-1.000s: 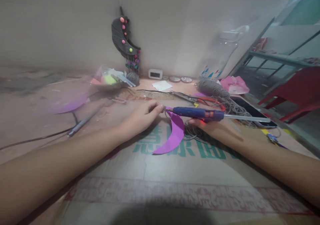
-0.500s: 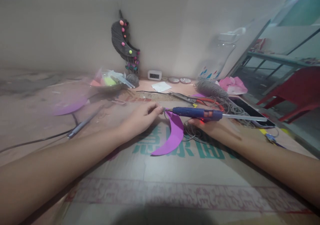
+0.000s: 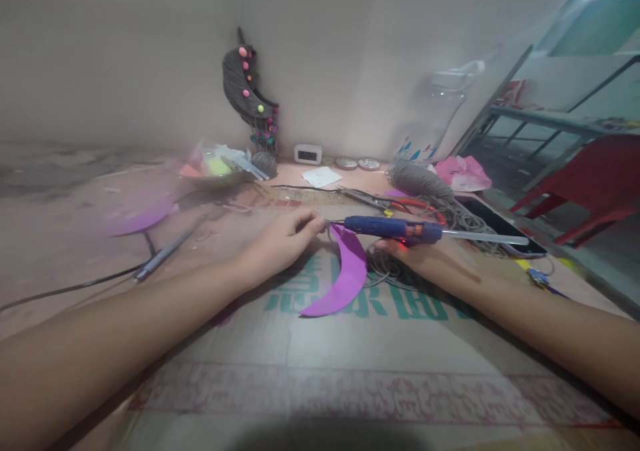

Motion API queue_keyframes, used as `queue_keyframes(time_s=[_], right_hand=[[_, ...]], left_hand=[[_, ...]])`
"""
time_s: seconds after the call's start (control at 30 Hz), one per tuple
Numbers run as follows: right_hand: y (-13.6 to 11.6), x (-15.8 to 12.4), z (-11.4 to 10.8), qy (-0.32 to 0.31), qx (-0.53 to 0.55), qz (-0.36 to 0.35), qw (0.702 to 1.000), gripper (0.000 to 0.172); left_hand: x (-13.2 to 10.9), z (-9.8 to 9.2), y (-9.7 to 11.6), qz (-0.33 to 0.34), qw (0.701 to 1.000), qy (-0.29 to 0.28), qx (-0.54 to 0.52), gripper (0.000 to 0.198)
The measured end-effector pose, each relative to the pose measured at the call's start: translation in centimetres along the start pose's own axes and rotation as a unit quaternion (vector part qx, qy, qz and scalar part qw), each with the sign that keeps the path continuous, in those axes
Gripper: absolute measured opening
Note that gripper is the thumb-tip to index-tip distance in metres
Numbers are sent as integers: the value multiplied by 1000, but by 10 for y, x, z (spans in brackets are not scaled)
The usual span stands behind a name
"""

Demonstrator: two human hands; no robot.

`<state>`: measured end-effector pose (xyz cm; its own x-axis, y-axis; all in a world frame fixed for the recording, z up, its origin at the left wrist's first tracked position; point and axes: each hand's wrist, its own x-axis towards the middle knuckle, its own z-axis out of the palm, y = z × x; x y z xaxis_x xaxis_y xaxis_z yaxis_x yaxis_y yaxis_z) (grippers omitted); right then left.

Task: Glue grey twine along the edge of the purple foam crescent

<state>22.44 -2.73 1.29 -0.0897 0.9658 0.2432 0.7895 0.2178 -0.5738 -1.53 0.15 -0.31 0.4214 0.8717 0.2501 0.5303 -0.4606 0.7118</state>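
My left hand (image 3: 293, 234) pinches the upper tip of a purple crescent cutout (image 3: 350, 274), where a bit of grey yarn (image 3: 329, 227) shows at the fingertips. The crescent hangs down to the right of that hand, its lower tip pointing left. My right hand (image 3: 405, 251) is closed around a blue hot glue gun (image 3: 390, 228), its handle mostly hidden by the fingers. The gun's nozzle points left and meets the crescent's upper tip by my left fingers. From its back end sticks a clear glue stick (image 3: 485, 237), and a small red light glows beneath the body.
Grey yarn (image 3: 423, 181), orange-handled scissors (image 3: 365, 199) and a phone (image 3: 500, 227) lie beyond my right hand. A bowl (image 3: 213, 177), a pen (image 3: 170, 247) and another purple piece (image 3: 143, 219) are at left. A clock (image 3: 308, 153) and a bottle (image 3: 435, 121) stand by the wall, where a decorated moon (image 3: 240, 81) hangs.
Both hands, the crescent and the glue gun keep nearly the same places. The whole view has shifted slightly, with the background a little lower in the picture.
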Motion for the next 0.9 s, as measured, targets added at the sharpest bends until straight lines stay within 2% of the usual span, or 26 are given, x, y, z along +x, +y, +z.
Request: queue_keyframes(time_s=[0.2, 0.4, 0.53, 0.63, 0.73, 0.8, 0.9], right_hand=[[-2, 0, -1, 4, -3, -14, 1000, 30], [-4, 2, -1, -6, 15, -14, 1000, 24], [4, 4, -2, 24, 33, -33, 999, 23], [10, 6, -12, 47, 39, -38, 997, 31], [5, 12, -29, 93, 113, -50, 988, 40], [-2, 21, -39, 98, 143, -50, 984, 42], [-12, 47, -48, 76, 76, -39, 993, 39]], left_hand=[[0, 0, -1, 5, 1000, -1, -2, 33], [0, 2, -1, 4, 1000, 7, -17, 33], [0, 3, -2, -3, 999, 14, -35, 33], [1, 4, -4, -11, 998, 18, -64, 33], [2, 4, -6, -26, 993, 11, -112, 34], [2, 3, -5, -40, 989, 2, -139, 34], [3, 4, -5, -69, 983, -5, -168, 35]])
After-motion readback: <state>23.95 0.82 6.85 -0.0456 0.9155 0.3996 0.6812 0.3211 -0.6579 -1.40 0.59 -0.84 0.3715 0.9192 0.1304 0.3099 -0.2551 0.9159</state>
